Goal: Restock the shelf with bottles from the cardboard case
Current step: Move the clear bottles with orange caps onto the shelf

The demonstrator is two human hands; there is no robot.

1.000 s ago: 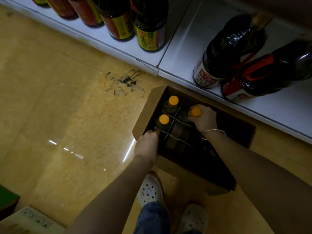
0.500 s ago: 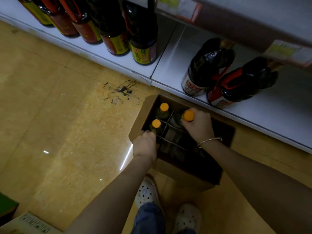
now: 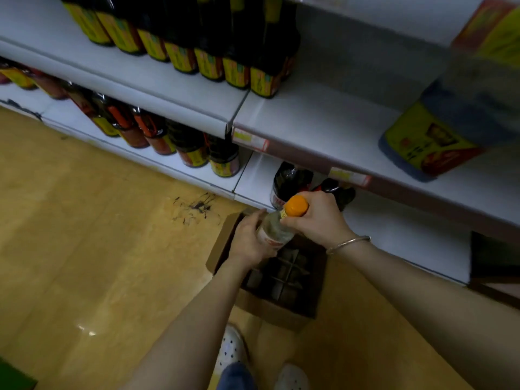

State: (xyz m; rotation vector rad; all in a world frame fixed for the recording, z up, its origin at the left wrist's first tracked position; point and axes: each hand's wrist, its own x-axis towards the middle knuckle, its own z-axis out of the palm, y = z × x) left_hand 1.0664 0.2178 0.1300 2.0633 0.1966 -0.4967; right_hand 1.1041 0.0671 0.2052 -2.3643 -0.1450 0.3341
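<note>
Both hands hold one clear bottle (image 3: 274, 230) with an orange cap (image 3: 296, 206), raised above the open cardboard case (image 3: 267, 282) on the floor. Fingers of the right hand (image 3: 318, 220) curl round the neck just below the cap, a thin bangle (image 3: 347, 243) on that wrist; the left hand (image 3: 249, 240) wraps the body from the bottle's 9 o'clock side. Its white and red label is partly covered by the left hand, and no writing on it can be read. Cardboard dividers cross inside the case; whether more bottles stand in it is hidden behind the hands and shadow. At 12 o'clock of the case the bottom shelf (image 3: 394, 235) carries two dark bottles (image 3: 292, 178), half hidden by the right hand. Yellow-labelled dark bottles (image 3: 236, 71) line the middle shelf (image 3: 323, 122); their print is blurred. A large jug (image 3: 439, 133) at 2 o'clock is smeared and cut off.
</note>
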